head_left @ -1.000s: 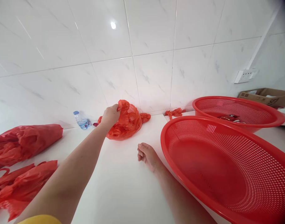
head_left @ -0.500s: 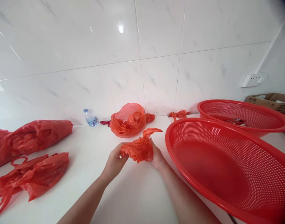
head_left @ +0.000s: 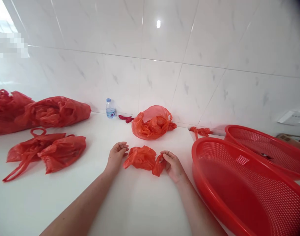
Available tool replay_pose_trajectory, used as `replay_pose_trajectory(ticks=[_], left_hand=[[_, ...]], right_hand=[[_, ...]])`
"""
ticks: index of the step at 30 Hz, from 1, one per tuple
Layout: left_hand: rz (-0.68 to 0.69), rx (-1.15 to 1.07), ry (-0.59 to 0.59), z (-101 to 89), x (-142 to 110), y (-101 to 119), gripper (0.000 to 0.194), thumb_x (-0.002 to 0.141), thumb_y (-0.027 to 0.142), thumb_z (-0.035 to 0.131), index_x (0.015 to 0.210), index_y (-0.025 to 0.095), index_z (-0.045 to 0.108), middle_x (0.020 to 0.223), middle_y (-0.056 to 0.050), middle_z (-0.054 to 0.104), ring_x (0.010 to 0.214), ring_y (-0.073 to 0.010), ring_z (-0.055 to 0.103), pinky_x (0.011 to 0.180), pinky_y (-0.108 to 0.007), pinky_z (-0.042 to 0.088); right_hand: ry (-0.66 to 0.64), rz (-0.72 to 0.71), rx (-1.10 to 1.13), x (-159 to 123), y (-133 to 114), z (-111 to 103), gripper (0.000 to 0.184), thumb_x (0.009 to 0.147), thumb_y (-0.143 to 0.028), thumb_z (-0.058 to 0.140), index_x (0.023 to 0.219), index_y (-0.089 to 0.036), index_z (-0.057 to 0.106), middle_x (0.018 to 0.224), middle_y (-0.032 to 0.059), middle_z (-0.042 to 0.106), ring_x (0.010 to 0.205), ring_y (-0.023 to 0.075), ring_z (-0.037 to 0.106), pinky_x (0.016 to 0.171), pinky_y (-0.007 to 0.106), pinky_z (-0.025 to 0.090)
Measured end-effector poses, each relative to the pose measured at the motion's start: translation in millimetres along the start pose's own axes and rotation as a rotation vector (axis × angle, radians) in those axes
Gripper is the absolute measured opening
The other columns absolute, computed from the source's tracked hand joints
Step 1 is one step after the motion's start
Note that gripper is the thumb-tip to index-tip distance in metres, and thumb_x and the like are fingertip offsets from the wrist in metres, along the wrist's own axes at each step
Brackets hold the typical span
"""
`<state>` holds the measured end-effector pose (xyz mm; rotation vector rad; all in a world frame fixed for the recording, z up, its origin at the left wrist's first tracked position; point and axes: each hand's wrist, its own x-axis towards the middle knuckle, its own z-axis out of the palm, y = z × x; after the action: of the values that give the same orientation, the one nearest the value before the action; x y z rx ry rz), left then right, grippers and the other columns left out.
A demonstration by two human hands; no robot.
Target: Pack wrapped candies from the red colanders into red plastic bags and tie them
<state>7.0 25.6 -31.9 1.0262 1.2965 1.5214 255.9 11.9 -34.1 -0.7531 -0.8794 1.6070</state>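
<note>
A crumpled orange-red plastic bag (head_left: 143, 158) lies on the white tabletop between my two hands. My left hand (head_left: 117, 155) is just left of it, fingers apart and holding nothing. At the bag's right end, my right hand (head_left: 173, 165) pinches a looped piece of the plastic between thumb and fingers. Behind them, a wider open red bag (head_left: 152, 124) has crumpled orange plastic bags inside it.
Two red perforated baskets (head_left: 228, 186) stand at the right. Red plastic bags (head_left: 54, 111) lie at the left, with a loose handled bag (head_left: 63, 152) in front. A water bottle (head_left: 110, 109) and a dark red strip (head_left: 126, 118) are near the tiled wall.
The crumpled bag has come down from between my hands onto the table. My left hand has let go and moved apart from it. The view has turned and tilted.
</note>
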Motion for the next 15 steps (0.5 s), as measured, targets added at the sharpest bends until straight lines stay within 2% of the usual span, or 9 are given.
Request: replay_pose_trajectory(ticks=[3, 6, 12, 15], left_hand=[[0.022, 0.008, 0.04, -1.9, -2.0, 4.4, 0.025, 0.073, 0.034, 0.06, 0.094, 0.019, 0.059, 0.091, -0.005, 0.062, 0.089, -0.019, 0.06, 0.073, -0.03, 0.05], [0.145, 0.091, 0.024, 0.3, -10.3, 11.2, 0.03, 0.081, 0.045, 0.053, 0.095, 0.019, 0.059, 0.088, -0.005, 0.062, 0.092, -0.021, 0.059, 0.075, -0.032, 0.049], [0.506, 0.237, -0.176, 3.6, -28.4, 19.6, 0.044, 0.089, 0.053, 0.038, 0.108, 0.02, 0.058, 0.101, -0.008, 0.062, 0.098, -0.023, 0.058, 0.086, -0.036, 0.045], [0.55, 0.276, -0.261, 7.3, -33.3, 20.5, 0.038, 0.091, 0.047, 0.036, 0.104, 0.02, 0.06, 0.101, -0.008, 0.062, 0.095, -0.022, 0.058, 0.085, -0.035, 0.045]], right_hand=[[0.012, 0.006, -0.018, -1.2, -0.3, 1.5, 0.024, 0.067, -0.034, 0.077, 0.083, -0.02, 0.065, 0.067, -0.0015, 0.061, 0.067, 0.0123, 0.056, 0.064, 0.024, 0.043], [0.039, 0.017, -0.043, -1.8, -0.4, 2.1, 0.024, 0.066, -0.033, 0.078, 0.082, -0.021, 0.065, 0.068, -0.0017, 0.061, 0.067, 0.0119, 0.055, 0.064, 0.024, 0.042], [0.029, 0.025, -0.053, -1.2, -0.2, 2.0, 0.023, 0.067, -0.034, 0.077, 0.083, -0.021, 0.065, 0.068, -0.0017, 0.06, 0.067, 0.0122, 0.055, 0.062, 0.024, 0.042], [0.032, 0.033, -0.049, -1.2, -0.2, 1.8, 0.023, 0.067, -0.033, 0.077, 0.083, -0.021, 0.065, 0.067, -0.0019, 0.059, 0.066, 0.0119, 0.054, 0.062, 0.024, 0.042]])
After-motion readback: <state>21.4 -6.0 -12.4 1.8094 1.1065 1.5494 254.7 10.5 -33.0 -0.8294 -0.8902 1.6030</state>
